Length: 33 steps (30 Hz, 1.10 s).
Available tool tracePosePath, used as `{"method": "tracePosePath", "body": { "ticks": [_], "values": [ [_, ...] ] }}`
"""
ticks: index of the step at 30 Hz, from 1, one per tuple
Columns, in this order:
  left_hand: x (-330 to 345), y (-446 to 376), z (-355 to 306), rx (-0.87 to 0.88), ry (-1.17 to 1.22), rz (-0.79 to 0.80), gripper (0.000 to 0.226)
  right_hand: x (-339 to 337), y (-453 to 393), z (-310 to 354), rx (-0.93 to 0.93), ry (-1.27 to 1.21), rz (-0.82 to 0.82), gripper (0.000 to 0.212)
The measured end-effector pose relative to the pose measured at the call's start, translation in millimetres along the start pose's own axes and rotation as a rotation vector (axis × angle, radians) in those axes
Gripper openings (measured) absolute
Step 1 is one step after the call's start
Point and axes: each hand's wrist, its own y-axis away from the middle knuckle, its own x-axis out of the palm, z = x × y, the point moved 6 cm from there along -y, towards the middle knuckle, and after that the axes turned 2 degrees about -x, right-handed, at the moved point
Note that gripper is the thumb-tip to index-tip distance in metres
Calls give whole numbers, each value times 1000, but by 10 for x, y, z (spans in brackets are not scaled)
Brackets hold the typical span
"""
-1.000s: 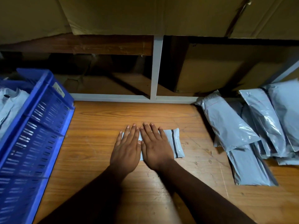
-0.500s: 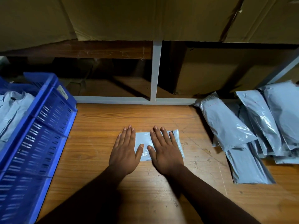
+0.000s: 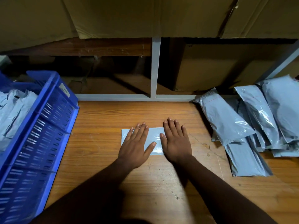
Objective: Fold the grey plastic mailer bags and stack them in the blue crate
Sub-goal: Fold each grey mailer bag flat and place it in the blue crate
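A small folded grey mailer bag [image 3: 154,138] lies flat on the wooden table [image 3: 113,120] in the middle of the view. My left hand [image 3: 135,146] presses its left half with straight fingers. My right hand [image 3: 175,141] lies flat over its right end, palm down. A strip of the bag shows between the two hands. The blue crate [image 3: 48,126] stands at the left with several folded grey bags [image 3: 13,110] inside it. A heap of unfolded grey mailer bags [image 3: 252,123] lies at the right.
A grey metal shelf frame [image 3: 155,70] runs along the table's far edge with an upright post in the middle. Cardboard boxes [image 3: 210,67] sit behind and above it. Bare wood lies between the crate and the hands.
Both hands have slid apart along the folded bag, the left hand leftward and the right hand rightward, uncovering its middle. The bag stays flat on the table.
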Motion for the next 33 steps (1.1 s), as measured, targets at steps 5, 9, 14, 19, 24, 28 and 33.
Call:
{"method": "tracePosePath", "body": {
  "ticks": [5, 9, 14, 19, 24, 28, 33],
  "values": [
    [53, -27, 8, 0, -13, -10, 81, 32, -42, -6, 10, 24, 2, 66],
    [41, 63, 189, -59, -20, -7, 83, -1, 62, -151, -21, -3, 0, 67],
    [2, 165, 382, -129, 32, -13, 87, -19, 183, -205, 41, 12, 59, 74],
    [-230, 96, 446, -162, 94, 30, 89, -251, 100, -273, 7, -252, 233, 80],
    [-591, 5, 520, -228, 186, 157, 63, -512, 47, -83, -105, -181, 257, 100],
    [-645, 73, 701, -253, 517, 270, 39, -684, -85, 241, -148, -211, 215, 89],
    [-1249, 282, 786, -99, 556, 147, 25, -759, -69, 863, -265, -281, 284, 59]
  ]
}}
